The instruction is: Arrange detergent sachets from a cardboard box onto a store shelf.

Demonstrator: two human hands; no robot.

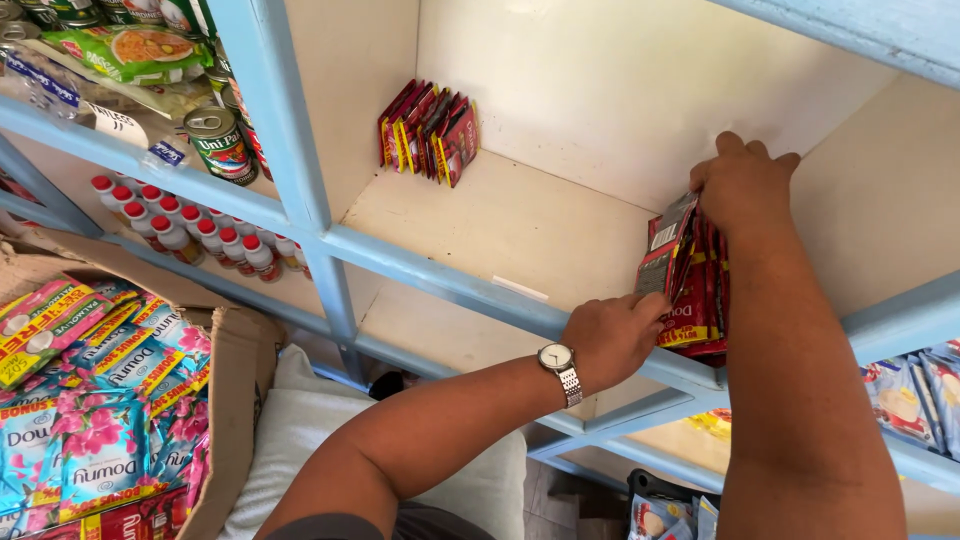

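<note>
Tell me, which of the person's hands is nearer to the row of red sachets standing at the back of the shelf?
Left. The left hand is at the shelf's front edge, closer to the row of red sachets. The right hand is farther right, atop another red sachet bundle.

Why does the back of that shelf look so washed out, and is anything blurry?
Head view: strong light bleaches the white back wall; the hands, left hand and right hand, and the red sachets are sharp; the shelf beam at the top right looks soft.
</note>
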